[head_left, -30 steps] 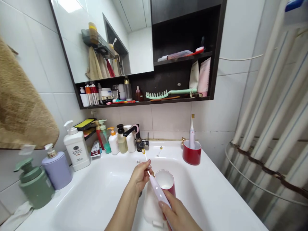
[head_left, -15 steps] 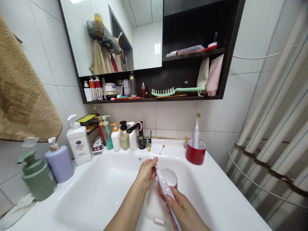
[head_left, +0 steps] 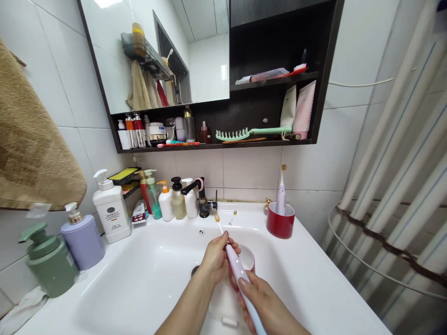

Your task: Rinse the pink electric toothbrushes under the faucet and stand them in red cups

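Over the white sink (head_left: pixel 139 279) I hold a pink and white electric toothbrush (head_left: pixel 236 267). My right hand (head_left: pixel 267 307) grips its handle low down. My left hand (head_left: pixel 216 256) pinches the neck just below the brush head (head_left: pixel 217 218), which points up toward the black tap (head_left: pixel 200 197). A red cup with a white inside (head_left: pixel 247 260) stands in the basin right behind the toothbrush, partly hidden by it. A white soap-box-like container (head_left: pixel 223 307) lies in the basin under my hands.
A second red cup (head_left: pixel 280 225) with another electric toothbrush (head_left: pixel 281 193) stands on the rim at the right. Pump bottles (head_left: pixel 108 209) line the left rim and back wall. A dark shelf (head_left: pixel 213 146) with toiletries and a green comb hangs above. A brown towel (head_left: pixel 31 149) hangs left.
My left hand has slid a little along the toothbrush neck and both hands sit slightly lower over the basin. The view shifted a little; the cup now shows less behind the toothbrush.
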The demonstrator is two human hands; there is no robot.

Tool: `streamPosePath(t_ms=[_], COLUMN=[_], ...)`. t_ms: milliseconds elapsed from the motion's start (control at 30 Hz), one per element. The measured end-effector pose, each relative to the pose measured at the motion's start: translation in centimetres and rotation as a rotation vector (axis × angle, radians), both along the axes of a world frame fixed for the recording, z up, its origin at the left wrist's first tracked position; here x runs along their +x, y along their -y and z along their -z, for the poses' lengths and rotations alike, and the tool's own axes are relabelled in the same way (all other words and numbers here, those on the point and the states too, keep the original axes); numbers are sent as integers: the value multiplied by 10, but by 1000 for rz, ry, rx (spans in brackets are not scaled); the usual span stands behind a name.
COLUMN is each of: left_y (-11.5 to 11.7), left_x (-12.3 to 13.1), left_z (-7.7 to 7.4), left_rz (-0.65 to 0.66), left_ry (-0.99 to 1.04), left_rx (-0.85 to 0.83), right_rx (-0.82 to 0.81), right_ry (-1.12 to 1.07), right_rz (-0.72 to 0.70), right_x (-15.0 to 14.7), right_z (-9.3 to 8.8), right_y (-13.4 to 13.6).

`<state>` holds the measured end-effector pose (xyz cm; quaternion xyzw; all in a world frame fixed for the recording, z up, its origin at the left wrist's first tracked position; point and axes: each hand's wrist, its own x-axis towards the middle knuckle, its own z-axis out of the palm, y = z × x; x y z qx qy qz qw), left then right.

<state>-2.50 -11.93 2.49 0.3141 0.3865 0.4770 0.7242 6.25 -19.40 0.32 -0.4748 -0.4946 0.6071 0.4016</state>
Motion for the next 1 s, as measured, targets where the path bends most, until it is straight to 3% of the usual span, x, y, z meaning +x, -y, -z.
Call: streamPosePath(t_ms=[67,233,367,533,700,767,900,1000], left_y=[1,5,6,8,10,10,9,6], left_x=[1,3,4,6,8,7,3,-4], left_z=[-1,-2,-3,-2,-2,-5,-8,0], left_rz=[14,10,37,7,47,48,17,-85], left_ry=[13,-13,30,-17,53,77,38,-175], left_rx=[-27,5,-7,67,73,69,148,297], right_rx=[-60,107,35,154,-40,-47,158,340], right_ry=[-59,62,19,89,-163,-212,-119,52], right_rz=[-15,41,-4,81,-29,-32,44,243], right_x=[0,1,1,0,-1,-2,-2,3], right_z=[0,2,1,1,0,-3,-16,-31], right_y=[-1,-2,-1,0,2,5,1,-18])
